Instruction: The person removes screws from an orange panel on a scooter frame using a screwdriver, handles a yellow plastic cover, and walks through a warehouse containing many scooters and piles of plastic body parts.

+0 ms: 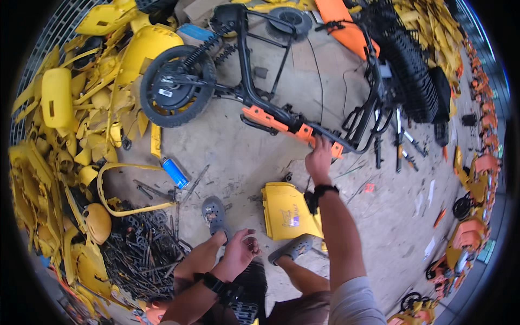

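Observation:
My right hand [319, 157] reaches up to the black scooter frame [246, 65], its fingers closed on the lower rail [330, 135] by an orange strip [279, 122] along it; the exact grip is partly hidden. The frame lies on its side with a rear wheel [176, 86] and springs. My left hand [244, 248] hangs low over my legs, fingers loosely curled and apart, holding nothing. Between my right forearm and my feet lies a yellow panel [281, 211].
Yellow plastic parts [57, 95] are heaped at left. Dark metal pieces [143, 254] lie lower left, near a blue spray can [174, 173]. Fork tubes [399, 143], an orange panel [346, 30] and black grilles [417, 92] lie at upper right; orange parts [468, 235] line the right side.

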`<state>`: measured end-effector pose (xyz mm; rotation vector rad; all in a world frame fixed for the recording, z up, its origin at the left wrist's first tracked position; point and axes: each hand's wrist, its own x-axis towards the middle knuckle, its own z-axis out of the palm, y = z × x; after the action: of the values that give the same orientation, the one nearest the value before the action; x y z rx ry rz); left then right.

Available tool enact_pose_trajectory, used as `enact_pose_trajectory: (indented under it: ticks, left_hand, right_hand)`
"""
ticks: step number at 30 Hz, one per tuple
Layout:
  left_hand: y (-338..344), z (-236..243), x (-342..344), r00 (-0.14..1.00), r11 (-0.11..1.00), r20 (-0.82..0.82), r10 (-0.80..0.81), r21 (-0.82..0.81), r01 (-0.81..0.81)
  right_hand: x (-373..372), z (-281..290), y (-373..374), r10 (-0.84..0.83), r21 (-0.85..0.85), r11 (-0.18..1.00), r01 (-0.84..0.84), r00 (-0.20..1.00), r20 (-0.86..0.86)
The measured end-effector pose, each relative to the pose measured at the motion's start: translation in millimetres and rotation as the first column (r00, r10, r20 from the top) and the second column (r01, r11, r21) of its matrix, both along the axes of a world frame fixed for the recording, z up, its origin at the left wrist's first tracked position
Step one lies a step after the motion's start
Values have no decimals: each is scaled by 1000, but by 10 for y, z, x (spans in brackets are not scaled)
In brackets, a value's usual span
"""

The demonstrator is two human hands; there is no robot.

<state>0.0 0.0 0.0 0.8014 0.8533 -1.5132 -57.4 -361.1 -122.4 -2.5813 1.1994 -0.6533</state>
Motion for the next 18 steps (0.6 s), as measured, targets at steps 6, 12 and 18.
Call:
enact_pose_trajectory:
  ticks: [6, 12, 18]
  left_hand:
    - [-222, -75, 58, 999, 998, 34, -10, -67, 12]
    - [-370, 203, -159, 952, 951, 294, -81, -264, 162]
    - [-521, 130, -292, 934, 925, 355, -32, -343, 162]
  right_hand:
    - [-1, -387, -152, -94, 65, 992, 109, 976, -197]
    - [-60, -292, -237, -53, 160, 980, 122, 924, -380]
    - [-165, -375, -25, -70, 106, 989, 99, 964, -255]
